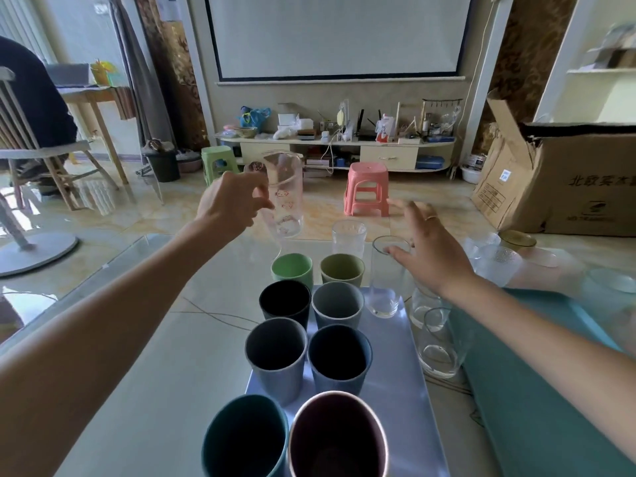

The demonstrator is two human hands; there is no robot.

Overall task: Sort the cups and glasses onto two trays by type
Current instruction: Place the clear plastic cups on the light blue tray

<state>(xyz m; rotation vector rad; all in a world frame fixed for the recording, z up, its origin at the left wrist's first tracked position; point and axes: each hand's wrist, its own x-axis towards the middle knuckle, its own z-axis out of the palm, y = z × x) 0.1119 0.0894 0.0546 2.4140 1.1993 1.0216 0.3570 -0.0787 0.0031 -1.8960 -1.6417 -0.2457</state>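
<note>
Printed glass (284,194) is being gripped aloft by left hand (229,204); right hand (426,247), fingers spread, is holding nothing; glass to be lowered upright onto teal tray (537,390).

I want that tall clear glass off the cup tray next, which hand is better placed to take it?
Probably the right hand: it is open with fingertips at the tall clear glass, on that side. The left hand already holds a printed glass in the air.
</note>
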